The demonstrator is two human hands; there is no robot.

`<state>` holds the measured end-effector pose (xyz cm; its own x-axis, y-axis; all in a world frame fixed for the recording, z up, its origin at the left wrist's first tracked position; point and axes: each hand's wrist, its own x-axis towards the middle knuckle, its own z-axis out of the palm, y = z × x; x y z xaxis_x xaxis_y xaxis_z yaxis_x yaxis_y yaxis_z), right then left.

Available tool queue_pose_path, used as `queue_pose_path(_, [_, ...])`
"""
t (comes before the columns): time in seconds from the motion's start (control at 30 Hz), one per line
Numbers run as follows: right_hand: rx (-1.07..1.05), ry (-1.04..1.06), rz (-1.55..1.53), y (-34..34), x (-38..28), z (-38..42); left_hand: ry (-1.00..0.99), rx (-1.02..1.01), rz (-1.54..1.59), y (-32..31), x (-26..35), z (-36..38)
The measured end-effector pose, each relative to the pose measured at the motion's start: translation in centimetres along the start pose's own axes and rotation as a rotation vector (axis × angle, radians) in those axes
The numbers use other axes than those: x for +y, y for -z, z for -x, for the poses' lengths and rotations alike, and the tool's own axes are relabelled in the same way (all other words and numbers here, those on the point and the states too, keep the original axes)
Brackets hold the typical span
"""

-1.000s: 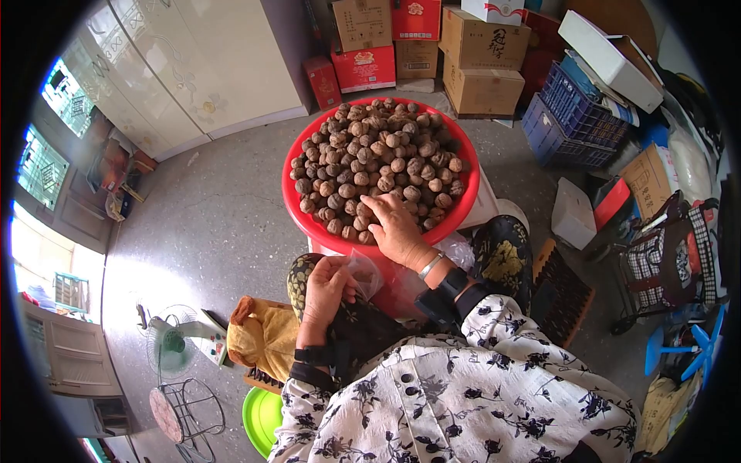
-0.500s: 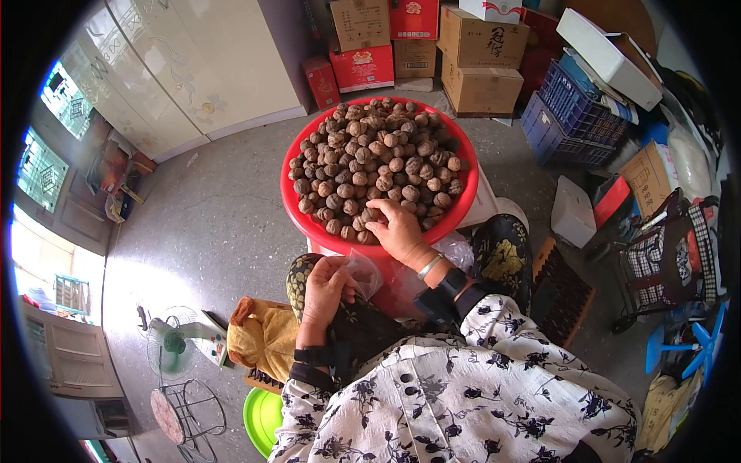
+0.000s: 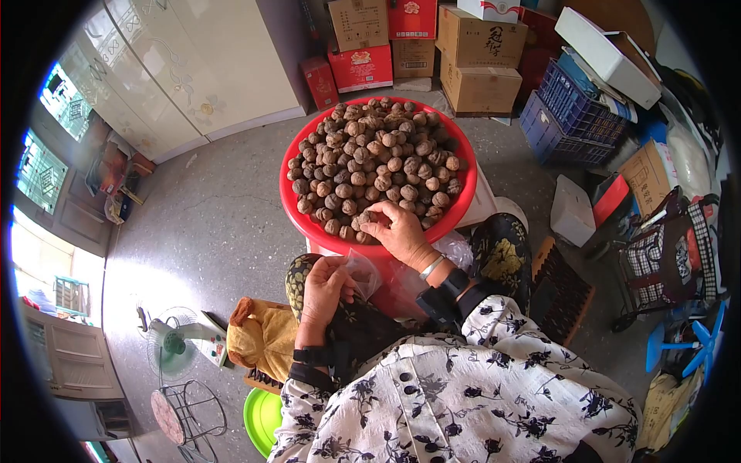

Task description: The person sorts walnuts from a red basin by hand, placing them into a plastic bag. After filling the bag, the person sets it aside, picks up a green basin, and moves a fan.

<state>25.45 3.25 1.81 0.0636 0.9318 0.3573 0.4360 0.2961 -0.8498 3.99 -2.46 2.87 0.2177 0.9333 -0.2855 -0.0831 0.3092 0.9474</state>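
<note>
Brown walnuts [image 3: 378, 162] are heaped in a large red basin [image 3: 290, 202] in front of me. At the basin's near edge, my right hand [image 3: 397, 234] has its thumb and fingers closed on a walnut [image 3: 367, 219]. My left hand [image 3: 326, 284] is over my lap, below the basin's rim, its fingers pinched on a clear plastic bag [image 3: 361, 272]. The bag hangs to the right of those fingers. More clear plastic [image 3: 455, 251] lies beyond my right wrist.
Cardboard boxes [image 3: 482, 89] stand behind the basin, and blue crates [image 3: 567, 116] are at the back right. A fan [image 3: 176, 343], a stool [image 3: 168, 417] and a green basin [image 3: 262, 420] are at lower left. A checked bag [image 3: 656, 262] stands at right.
My right hand has shifted slightly left, and its fingers have closed around a walnut. My left hand stays in place with the bag.
</note>
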Motion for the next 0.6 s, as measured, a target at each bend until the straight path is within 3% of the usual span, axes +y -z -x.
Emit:
queue_pose_path(0.17, [-0.049, -0.036, -0.098, 0.2, 0.5, 0.0, -0.001, 0.006, -0.012, 0.1, 0.0, -0.1])
queue_pose_path(0.33, [-0.139, 0.190, -0.113, 0.9, 0.8, 0.0, -0.003, 0.005, -0.021, 0.1, -0.1, -0.2])
queue_pose_path(0.6, [-0.290, 0.276, -0.013, 1.5, -0.3, 0.9, 0.011, 0.015, 0.000, -0.2, 0.2, -0.2])
